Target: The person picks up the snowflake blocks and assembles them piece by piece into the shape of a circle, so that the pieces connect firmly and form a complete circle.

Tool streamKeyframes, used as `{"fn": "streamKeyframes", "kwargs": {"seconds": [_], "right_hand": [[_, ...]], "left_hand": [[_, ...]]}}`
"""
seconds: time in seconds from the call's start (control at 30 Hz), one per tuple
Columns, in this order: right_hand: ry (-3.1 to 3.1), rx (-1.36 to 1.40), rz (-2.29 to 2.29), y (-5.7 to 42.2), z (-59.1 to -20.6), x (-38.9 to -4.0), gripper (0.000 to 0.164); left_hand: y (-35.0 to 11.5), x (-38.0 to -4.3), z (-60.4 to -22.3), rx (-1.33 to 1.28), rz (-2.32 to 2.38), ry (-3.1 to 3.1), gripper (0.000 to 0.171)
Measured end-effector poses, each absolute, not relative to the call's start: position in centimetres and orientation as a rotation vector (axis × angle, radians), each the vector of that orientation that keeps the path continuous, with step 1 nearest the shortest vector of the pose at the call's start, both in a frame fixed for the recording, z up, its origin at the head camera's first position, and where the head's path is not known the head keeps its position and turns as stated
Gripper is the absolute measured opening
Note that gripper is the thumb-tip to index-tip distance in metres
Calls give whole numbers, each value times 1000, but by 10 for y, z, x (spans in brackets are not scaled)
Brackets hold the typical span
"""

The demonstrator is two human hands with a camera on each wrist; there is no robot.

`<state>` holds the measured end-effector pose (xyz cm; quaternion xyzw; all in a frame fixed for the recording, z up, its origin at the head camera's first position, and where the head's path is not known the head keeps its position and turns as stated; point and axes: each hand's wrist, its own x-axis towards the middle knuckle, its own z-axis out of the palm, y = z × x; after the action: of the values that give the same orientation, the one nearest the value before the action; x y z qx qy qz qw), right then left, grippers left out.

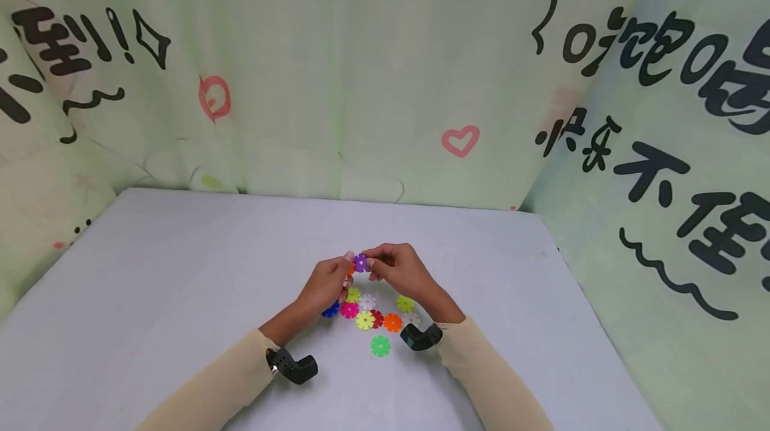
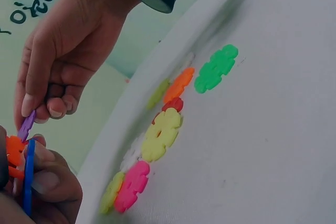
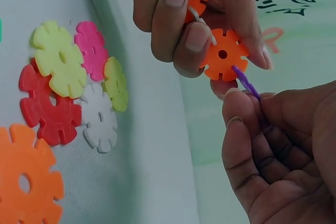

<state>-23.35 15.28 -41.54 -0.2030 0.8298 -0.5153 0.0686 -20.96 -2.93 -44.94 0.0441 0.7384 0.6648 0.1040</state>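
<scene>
My left hand (image 1: pixel 325 286) holds a small joined group of notched plastic discs. In the right wrist view an orange disc (image 3: pixel 214 65), a thin white one (image 3: pixel 201 20) seen edge-on and a second orange one show between its fingers. A blue disc (image 2: pixel 29 177) stands edge-on by the left fingers in the left wrist view. Between thumb and fingertips, my right hand (image 1: pixel 404 272) pinches a purple disc (image 1: pixel 361 262). The purple disc's edge meets the rim of the orange disc (image 2: pixel 14 150); how deep it sits in a notch I cannot tell.
Loose discs lie on the white table (image 1: pixel 180 284) below the hands: pink (image 1: pixel 349 310), yellow (image 1: pixel 364 320), red (image 3: pixel 50 111), white (image 3: pixel 98 119), orange (image 1: pixel 393 323) and yellow-green (image 1: pixel 406 303). A green disc (image 1: pixel 380 346) lies apart, nearer me. A printed curtain (image 1: pixel 385 83) hangs behind.
</scene>
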Motion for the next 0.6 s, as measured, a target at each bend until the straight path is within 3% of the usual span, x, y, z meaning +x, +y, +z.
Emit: {"fn": "streamKeyframes", "kwargs": {"seconds": [0.33, 0.6], "right_hand": [[2483, -613, -1509, 145, -380, -210, 21], [2458, -636, -1528, 143, -381, -207, 21]], "left_hand": [[-34, -208, -450, 241, 1909, 2178, 57], [-35, -206, -452, 294, 1875, 2257, 55]]}}
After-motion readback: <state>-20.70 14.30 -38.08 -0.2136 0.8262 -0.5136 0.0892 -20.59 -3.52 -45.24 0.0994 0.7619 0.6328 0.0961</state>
